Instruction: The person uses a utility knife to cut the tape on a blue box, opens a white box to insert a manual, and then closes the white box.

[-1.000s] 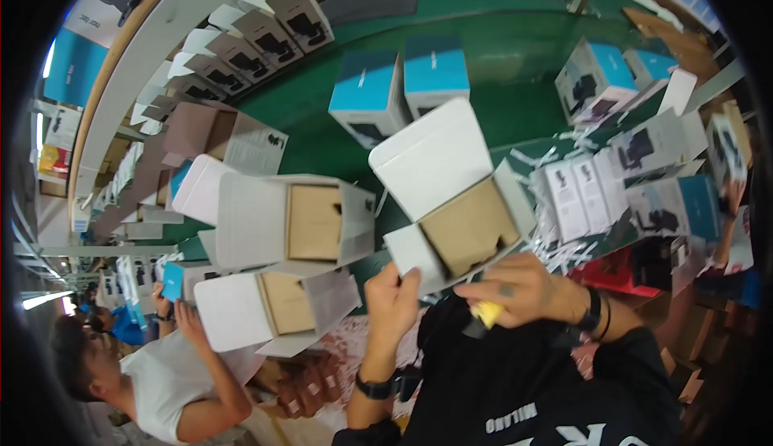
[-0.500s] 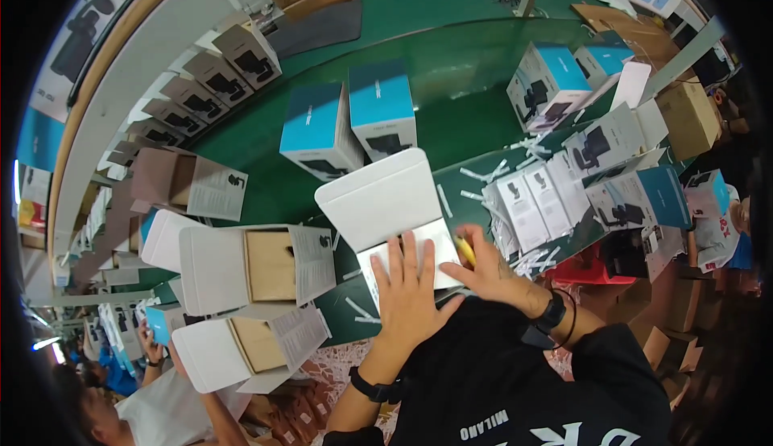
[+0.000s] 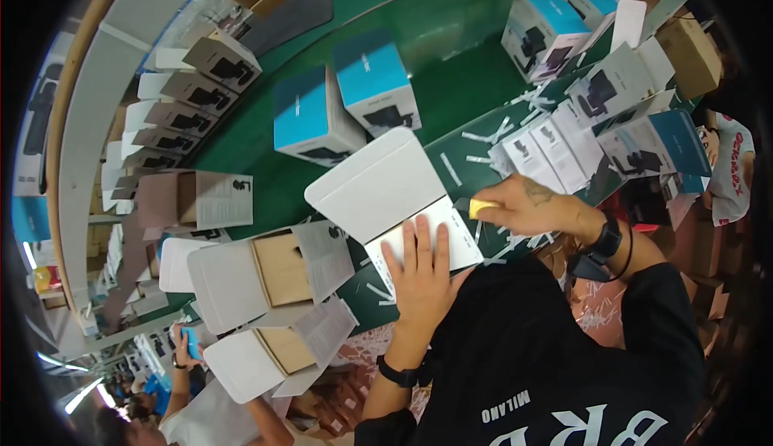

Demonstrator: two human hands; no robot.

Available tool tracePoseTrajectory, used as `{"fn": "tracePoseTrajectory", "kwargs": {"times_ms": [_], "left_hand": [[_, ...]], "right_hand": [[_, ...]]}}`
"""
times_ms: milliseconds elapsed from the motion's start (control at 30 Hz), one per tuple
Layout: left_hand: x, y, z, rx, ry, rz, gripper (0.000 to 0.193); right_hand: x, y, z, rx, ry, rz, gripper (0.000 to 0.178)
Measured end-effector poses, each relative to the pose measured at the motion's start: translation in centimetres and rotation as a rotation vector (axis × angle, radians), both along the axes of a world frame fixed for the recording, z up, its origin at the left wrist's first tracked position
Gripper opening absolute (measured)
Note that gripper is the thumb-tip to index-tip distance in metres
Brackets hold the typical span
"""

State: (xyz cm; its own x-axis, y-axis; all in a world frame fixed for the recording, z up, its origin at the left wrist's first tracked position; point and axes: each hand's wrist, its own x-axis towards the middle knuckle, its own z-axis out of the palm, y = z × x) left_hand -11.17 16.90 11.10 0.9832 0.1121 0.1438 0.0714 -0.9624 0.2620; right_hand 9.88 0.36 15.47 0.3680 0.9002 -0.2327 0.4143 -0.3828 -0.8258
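A white carton (image 3: 460,237) stands in front of me with its wide lid flap (image 3: 374,182) folded back away from me. My left hand (image 3: 420,273) presses flat on the carton's white top, fingers stretched and slightly apart. Just right of the carton, my right hand (image 3: 523,204) grips a yellow box cutter (image 3: 481,208) whose dark end points left at the carton's edge. That end is small and partly blurred.
Open cartons (image 3: 229,285) stand to my left; closed blue-topped boxes (image 3: 378,72) are on the green table (image 3: 451,84) beyond. White paper strips (image 3: 451,169) and a stack of printed leaflets (image 3: 541,152) lie right. A co-worker's arm (image 3: 181,381) shows lower left.
My right hand has moved off the carton's top to its right side, with the box cutter. The left hand stays flat on top. The whole view has tilted and shifted.
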Motion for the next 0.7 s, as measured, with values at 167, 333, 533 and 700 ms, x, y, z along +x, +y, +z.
{"fn": "tracePoseTrajectory", "kwargs": {"times_ms": [167, 333, 533, 700], "left_hand": [[0.6, -0.9, -0.1, -0.042, -0.054, 0.0, 0.09], [-0.3, -0.2, 0.0, -0.047, -0.05, 0.001, 0.087], [-0.2, -0.3, 0.3, -0.067, -0.052, -0.012, 0.087], [-0.1, -0.4, 0.1, -0.082, -0.068, -0.006, 0.088]], "right_hand": [[0.2, -0.3, 0.3, -0.186, 0.212, -0.038, 0.025], [0.3, 0.7, 0.8, -0.237, 0.199, -0.006, 0.026], [1.5, 1.8, -1.7, 0.019, -0.122, 0.172, 0.031], [0.1, 2.8, -1.0, -0.053, -0.49, 0.175, 0.037]]}}
